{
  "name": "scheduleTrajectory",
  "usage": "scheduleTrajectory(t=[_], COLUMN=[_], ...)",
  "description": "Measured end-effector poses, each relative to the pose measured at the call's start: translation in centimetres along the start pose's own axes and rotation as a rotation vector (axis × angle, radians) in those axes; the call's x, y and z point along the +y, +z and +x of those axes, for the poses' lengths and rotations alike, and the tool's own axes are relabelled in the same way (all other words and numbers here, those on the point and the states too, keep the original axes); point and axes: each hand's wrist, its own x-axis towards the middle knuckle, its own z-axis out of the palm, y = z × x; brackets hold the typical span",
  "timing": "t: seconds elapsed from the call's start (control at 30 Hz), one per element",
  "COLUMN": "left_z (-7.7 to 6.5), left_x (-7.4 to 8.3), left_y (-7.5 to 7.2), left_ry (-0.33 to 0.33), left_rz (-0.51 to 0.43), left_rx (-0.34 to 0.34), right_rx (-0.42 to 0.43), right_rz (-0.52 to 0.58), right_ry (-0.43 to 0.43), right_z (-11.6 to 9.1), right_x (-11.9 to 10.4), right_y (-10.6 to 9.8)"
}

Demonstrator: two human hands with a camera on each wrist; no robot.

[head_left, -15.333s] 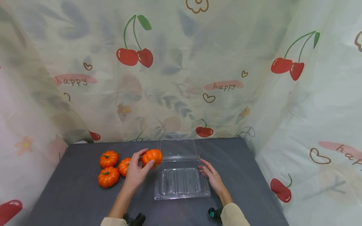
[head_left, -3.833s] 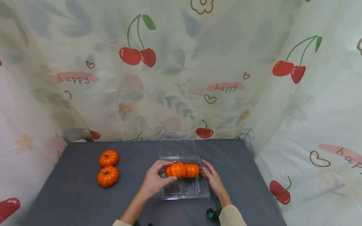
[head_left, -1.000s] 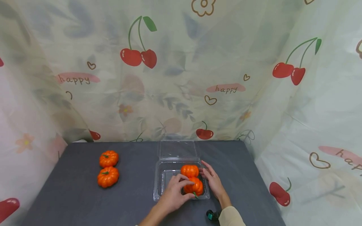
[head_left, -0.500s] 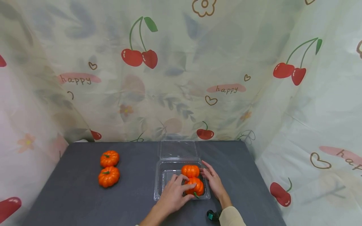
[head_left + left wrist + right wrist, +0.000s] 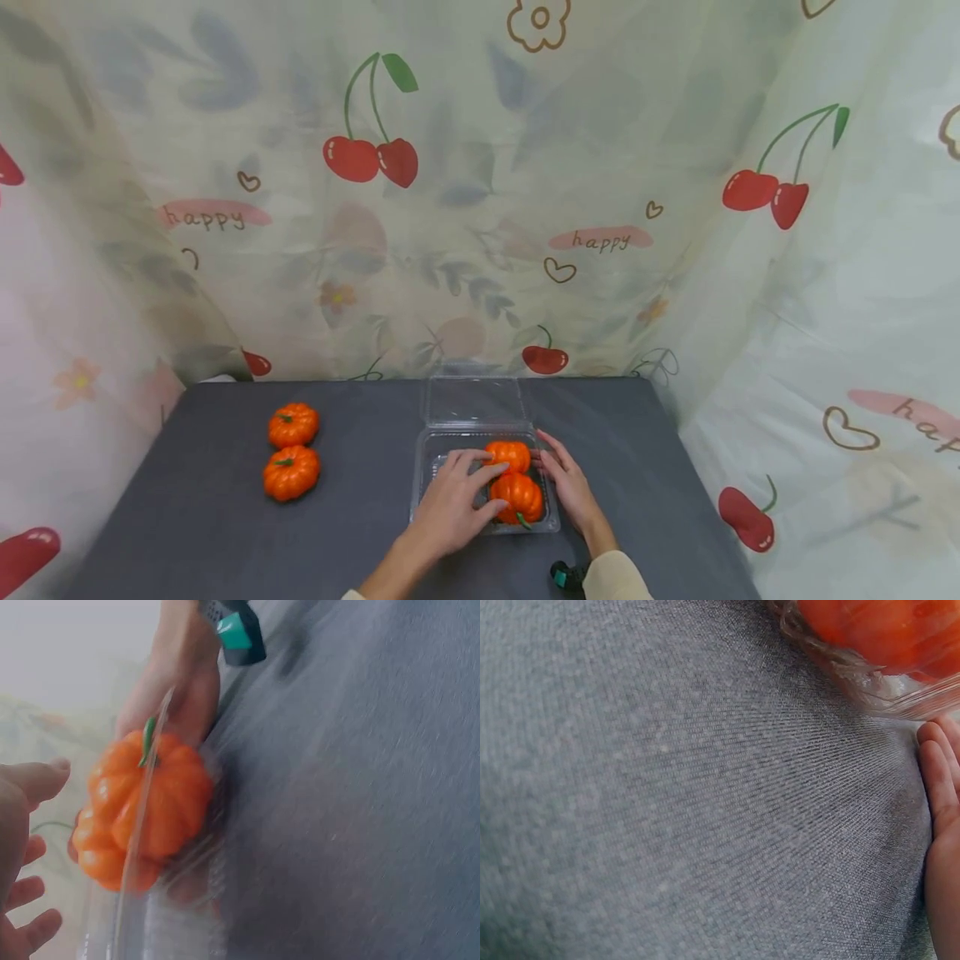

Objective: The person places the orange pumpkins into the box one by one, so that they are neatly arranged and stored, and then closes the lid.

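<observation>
Two small orange pumpkins lie one behind the other in the right half of a clear plastic clamshell box [image 5: 416, 498]. The front pumpkin [image 5: 521, 497] is tipped, its green stem toward me; the rear pumpkin [image 5: 515, 456] touches it. My left hand [image 5: 452, 506] hovers over the box's left half. In the left wrist view its thumb and fingers are spread, with a gap to the pumpkins [image 5: 169, 796]. My right hand [image 5: 567, 483] rests along the box's right side, fingers extended; the right wrist view shows those fingers [image 5: 936, 769] by the clear plastic wall.
Two more orange pumpkins, a far one [image 5: 293, 425] and a nearer one [image 5: 292, 473], sit on the dark grey table [image 5: 360, 500] to the left. The box's lid [image 5: 477, 403] stands hinged back behind it. A patterned curtain [image 5: 450, 208] borders the table.
Earlier my left hand brought a second pumpkin into the box and turned it in front of the first. In the last half second its fingers have loosened and drawn back left. My right hand stays put.
</observation>
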Motion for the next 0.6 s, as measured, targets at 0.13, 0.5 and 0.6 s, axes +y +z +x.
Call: scheduleTrajectory(t=[0.13, 0.5, 0.6], left_z=[0.3, 0.4, 0.2], left_x=[-0.9, -3.2, -3.8], left_y=[-0.8, -2.5, -2.7], left_ry=[-0.023, -0.082, -0.089], left_rz=[0.048, 0.129, 0.166], left_rx=[0.027, 0.031, 0.043], right_rx=[-0.005, -0.009, -0.015], right_rz=[0.011, 0.021, 0.028], right_ry=[-0.001, 0.005, 0.01], right_z=[0.0, 0.0, 0.1], right_x=[0.1, 0.0, -0.1], right_y=[-0.1, -0.1, -0.1])
